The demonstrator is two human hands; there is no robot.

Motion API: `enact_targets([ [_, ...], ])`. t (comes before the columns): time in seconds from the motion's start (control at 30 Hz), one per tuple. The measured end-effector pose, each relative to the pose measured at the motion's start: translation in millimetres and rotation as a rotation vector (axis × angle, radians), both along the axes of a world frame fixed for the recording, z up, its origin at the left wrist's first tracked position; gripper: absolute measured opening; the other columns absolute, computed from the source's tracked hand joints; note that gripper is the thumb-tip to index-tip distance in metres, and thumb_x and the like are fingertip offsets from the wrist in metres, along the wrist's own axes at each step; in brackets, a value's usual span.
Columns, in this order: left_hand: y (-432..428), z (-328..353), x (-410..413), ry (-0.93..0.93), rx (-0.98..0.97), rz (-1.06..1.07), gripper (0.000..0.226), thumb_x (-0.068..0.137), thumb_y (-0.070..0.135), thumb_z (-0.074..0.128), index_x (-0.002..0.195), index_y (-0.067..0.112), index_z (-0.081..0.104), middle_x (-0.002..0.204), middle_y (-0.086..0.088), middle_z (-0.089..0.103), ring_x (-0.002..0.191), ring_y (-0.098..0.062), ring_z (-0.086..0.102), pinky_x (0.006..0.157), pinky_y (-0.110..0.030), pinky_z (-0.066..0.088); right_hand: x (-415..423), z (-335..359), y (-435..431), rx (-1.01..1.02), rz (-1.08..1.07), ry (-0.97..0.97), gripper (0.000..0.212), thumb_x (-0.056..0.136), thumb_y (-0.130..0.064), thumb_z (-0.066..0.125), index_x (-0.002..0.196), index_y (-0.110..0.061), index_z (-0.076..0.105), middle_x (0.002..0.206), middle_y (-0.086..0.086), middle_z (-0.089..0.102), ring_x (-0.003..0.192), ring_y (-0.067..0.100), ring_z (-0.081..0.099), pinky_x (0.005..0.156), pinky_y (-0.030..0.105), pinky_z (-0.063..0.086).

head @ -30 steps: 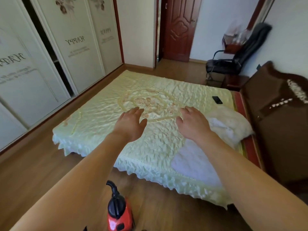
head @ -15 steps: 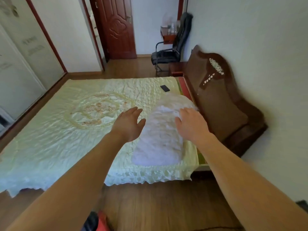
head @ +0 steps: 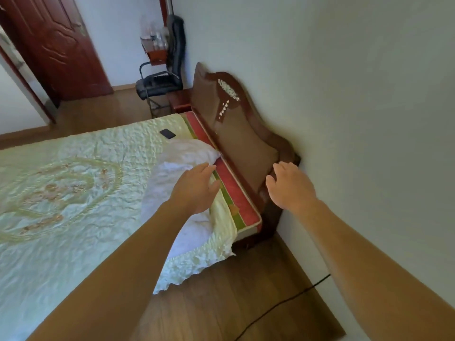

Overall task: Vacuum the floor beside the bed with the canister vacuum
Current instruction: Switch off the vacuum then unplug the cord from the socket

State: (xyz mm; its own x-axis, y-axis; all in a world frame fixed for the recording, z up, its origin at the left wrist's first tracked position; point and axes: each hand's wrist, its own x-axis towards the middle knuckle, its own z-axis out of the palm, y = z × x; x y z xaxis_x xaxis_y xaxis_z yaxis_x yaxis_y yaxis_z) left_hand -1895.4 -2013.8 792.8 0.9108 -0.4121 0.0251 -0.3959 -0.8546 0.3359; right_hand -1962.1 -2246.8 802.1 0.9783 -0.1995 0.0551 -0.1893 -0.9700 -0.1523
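Both my arms reach forward over the corner of the bed (head: 73, 193). My left hand (head: 197, 190) hovers with relaxed fingers above the white pillow (head: 177, 163), holding nothing. My right hand (head: 290, 187) hovers open in front of the brown headboard (head: 236, 134), also empty. The wooden floor beside the bed (head: 246, 291) shows between the bed and the wall. A black cord (head: 283, 303) runs across that floor toward the wall. The canister vacuum is out of view.
A white wall (head: 344, 119) stands close on the right. A black phone (head: 167, 133) lies on the bedspread. A black chair (head: 160, 82), a small wooden table (head: 179, 100) and a red-brown door (head: 54, 45) are at the far end.
The view has swung right, from the bed's middle to its headboard corner and the wall. The red vacuum has dropped out of view. Both hands stay empty and outstretched.
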Motion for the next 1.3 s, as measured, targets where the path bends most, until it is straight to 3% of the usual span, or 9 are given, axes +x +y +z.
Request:
enact_targets([
  [0.07,-20.8,-3.8,6.1,0.009,-0.002,-0.068,0.056,0.106,0.039,0.042,0.157,0.018,0.036,0.165,-0.005,0.03,0.151,-0.023,0.028,0.123,-0.039,0.02,-9.0,-4.4,-12.9,0.003,-0.071,0.022,0.05,0.105,-0.037,0.03,0.144,-0.009,0.045,0.147,0.009,0.048,0.137,0.028,0.041,0.114,0.042,0.033],
  [0.2,-57.5,-15.1,13.5,0.046,-0.004,-0.198,0.057,0.104,0.042,0.042,0.157,0.02,0.036,0.165,-0.003,0.03,0.149,-0.023,0.032,0.123,-0.045,0.023,-30.8,-18.4,-37.9,0.016,-0.2,0.041,0.044,0.103,-0.037,0.03,0.128,-0.009,0.054,0.126,0.011,0.058,0.119,0.029,0.053,0.104,0.042,0.043],
  [0.33,-94.3,-25.6,15.5,0.046,0.024,-0.332,0.057,0.104,0.043,0.041,0.157,0.022,0.035,0.166,-0.001,0.029,0.151,-0.02,0.029,0.125,-0.042,0.019,-58.6,-29.8,-56.4,0.024,-0.325,0.034,0.043,0.102,-0.036,0.029,0.127,-0.01,0.054,0.123,0.008,0.059,0.113,0.025,0.053,0.101,0.041,0.044],
  [0.77,-240.6,-47.9,-8.8,0.066,0.084,-0.695,0.054,0.107,0.038,0.036,0.157,0.017,0.032,0.165,-0.004,0.03,0.153,-0.021,0.024,0.124,-0.041,0.015,-133.8,-61.6,-142.9,0.071,-0.669,0.053,0.049,0.103,-0.035,0.028,0.139,-0.008,0.048,0.137,0.008,0.054,0.127,0.027,0.047,0.112,0.042,0.036],
  [0.87,-270.4,-60.2,-10.6,0.079,0.106,-0.733,0.056,0.108,0.04,0.033,0.159,0.018,0.029,0.167,-0.005,0.026,0.154,-0.022,0.02,0.125,-0.042,0.013,-144.3,-72.1,-161.2,0.08,-0.711,0.062,0.047,0.103,-0.035,0.027,0.134,-0.009,0.051,0.131,0.007,0.057,0.121,0.025,0.049,0.109,0.041,0.038],
  [1.3,-332.0,-132.4,-22.3,0.178,0.207,-0.849,0.055,0.108,0.04,0.034,0.159,0.021,0.027,0.168,-0.002,0.024,0.154,-0.022,0.02,0.126,-0.041,0.016,-175.6,-137.3,-185.4,0.206,-0.883,0.184,0.049,0.106,-0.034,0.028,0.145,-0.008,0.042,0.146,0.009,0.048,0.136,0.026,0.041,0.115,0.037,0.029],
])
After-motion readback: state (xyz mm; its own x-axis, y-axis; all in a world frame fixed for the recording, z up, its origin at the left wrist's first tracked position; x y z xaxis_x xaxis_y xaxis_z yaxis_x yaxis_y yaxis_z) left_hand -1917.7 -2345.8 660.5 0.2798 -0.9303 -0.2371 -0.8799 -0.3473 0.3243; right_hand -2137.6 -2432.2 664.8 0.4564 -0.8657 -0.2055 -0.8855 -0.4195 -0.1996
